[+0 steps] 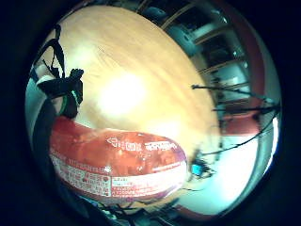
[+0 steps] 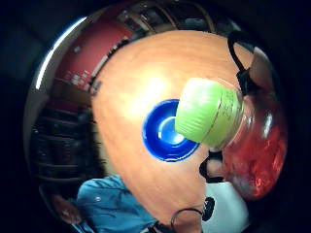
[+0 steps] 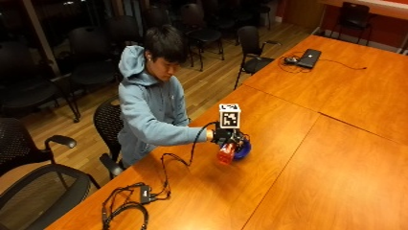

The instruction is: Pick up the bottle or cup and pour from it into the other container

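Already the gloved right hand (image 3: 222, 137) grasped the red bottle (image 3: 225, 154), tipped toward the blue cup (image 3: 243, 150) at its three o'clock. Its green cap (image 2: 206, 112) was on, so nothing looked poured.

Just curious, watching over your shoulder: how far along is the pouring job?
Done: the bottle is off the table, gripped by the gloved right hand. In hand: it is tipped over the blue cup. Left: its green cap looks still on and no liquid shows in the cup, so pouring remains.
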`<move>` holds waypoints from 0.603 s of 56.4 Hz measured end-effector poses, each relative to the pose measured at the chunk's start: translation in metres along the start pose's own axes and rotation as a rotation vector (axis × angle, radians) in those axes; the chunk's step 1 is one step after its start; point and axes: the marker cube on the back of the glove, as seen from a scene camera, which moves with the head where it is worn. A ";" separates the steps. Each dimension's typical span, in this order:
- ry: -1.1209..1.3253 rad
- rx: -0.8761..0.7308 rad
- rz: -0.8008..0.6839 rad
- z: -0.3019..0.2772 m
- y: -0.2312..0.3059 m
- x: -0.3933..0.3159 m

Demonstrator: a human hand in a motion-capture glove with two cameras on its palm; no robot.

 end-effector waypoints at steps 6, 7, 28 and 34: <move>0.299 -0.054 -0.012 -0.004 -0.013 -0.039; 0.340 -0.060 -0.016 -0.003 -0.015 -0.047; 0.793 -0.175 -0.253 0.020 -0.041 -0.148; 0.807 -0.195 -0.223 0.022 -0.045 -0.157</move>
